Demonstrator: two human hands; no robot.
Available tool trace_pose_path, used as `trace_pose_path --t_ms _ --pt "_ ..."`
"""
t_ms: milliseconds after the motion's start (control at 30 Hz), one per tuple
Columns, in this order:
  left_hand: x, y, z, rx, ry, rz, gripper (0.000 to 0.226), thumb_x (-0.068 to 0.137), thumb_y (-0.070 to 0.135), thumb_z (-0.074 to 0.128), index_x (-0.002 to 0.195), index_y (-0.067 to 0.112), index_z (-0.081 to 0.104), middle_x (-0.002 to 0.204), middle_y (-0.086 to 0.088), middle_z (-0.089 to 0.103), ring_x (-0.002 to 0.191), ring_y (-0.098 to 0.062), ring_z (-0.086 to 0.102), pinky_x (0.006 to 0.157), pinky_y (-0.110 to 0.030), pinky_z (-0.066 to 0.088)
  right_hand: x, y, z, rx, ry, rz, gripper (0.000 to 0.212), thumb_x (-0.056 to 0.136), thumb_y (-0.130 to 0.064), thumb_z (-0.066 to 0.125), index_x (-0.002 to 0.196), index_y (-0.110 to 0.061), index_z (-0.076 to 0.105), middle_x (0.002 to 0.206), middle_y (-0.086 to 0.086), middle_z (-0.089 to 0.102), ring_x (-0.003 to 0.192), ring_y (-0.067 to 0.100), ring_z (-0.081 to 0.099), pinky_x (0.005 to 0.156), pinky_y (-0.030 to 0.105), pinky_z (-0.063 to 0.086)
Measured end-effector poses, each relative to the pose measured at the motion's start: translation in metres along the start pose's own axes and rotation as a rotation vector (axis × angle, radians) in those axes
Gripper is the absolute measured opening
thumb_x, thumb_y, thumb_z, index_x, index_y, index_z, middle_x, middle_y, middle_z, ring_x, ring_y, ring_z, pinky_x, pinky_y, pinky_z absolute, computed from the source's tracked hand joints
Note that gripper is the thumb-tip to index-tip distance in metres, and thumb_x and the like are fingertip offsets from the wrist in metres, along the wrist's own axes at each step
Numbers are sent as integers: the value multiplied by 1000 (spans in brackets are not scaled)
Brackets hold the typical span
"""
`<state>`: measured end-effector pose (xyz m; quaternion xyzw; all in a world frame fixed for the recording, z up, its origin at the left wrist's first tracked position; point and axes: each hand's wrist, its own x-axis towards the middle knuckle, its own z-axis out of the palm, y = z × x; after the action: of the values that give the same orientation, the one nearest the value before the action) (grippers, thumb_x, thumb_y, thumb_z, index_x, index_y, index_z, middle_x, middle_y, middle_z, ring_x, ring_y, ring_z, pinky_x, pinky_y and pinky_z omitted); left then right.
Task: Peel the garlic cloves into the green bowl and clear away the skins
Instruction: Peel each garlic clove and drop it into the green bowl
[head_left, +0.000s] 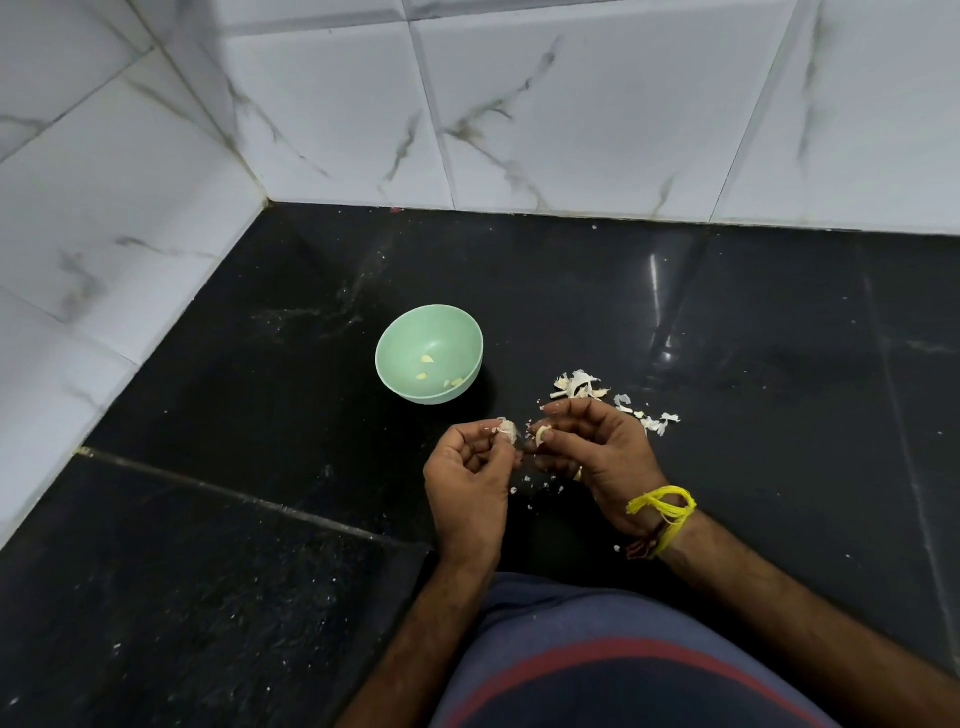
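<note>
A green bowl (429, 353) stands on the black counter and holds several peeled garlic cloves (427, 359). Just in front of it, my left hand (470, 480) pinches a piece of papery skin (507, 431) at its fingertips. My right hand (592, 452) pinches a pale garlic clove (543, 432) between thumb and fingers, close to the left hand's tips. A pile of white garlic skins (582, 387) lies right of the bowl, beyond my right hand, with more scraps (655, 422) trailing to the right.
The black stone counter (779, 374) meets white marbled wall tiles (571, 114) at the back and on the left. Small skin crumbs (535, 486) lie under my hands. A seam (234, 493) crosses the counter at left. My shirt fills the bottom edge.
</note>
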<state>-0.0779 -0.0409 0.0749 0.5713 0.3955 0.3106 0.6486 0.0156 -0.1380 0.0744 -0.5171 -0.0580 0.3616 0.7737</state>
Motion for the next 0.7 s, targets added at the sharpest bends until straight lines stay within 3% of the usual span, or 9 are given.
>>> trace_pose_path --t_ms 133,333,467,567,700 --pt "4 -4 0 30 3 9 8 89 2 71 92 9 71 80 -6 75 67 -14 69 65 -26 56 3 -1 -3 21 -9 12 17 80 12 64 96 5 66 84 19 70 74 27 70 67 33 59" --pt "13 -16 -2 214 3 80 8 88 9 71 87 18 71 79 -1 74 72 -24 71 67 -36 60 4 0 -5 -79 -13 5 27 64 0 77 91 0 71 83 18 72 74 24 68 72 35 59" --pt "24 -32 -10 405 32 148 13 87 12 72 78 20 67 70 8 69 62 -2 64 65 -23 53 9 0 -3 -205 26 12 17 71 6 76 87 -1 72 85 21 72 76 30 68 73 39 59" --pt "37 -49 -18 565 -51 253 11 87 17 73 78 15 67 76 7 68 64 -6 62 66 -27 52 15 -1 1 -336 45 -5 13 74 4 77 84 -5 73 81 18 72 73 29 66 77 44 57" --pt "56 -69 -28 685 -152 381 17 90 23 72 79 13 66 77 6 61 70 -6 57 67 -22 47 26 -3 6 -460 42 -31 17 73 0 80 83 -12 73 75 7 73 69 16 67 69 33 59"
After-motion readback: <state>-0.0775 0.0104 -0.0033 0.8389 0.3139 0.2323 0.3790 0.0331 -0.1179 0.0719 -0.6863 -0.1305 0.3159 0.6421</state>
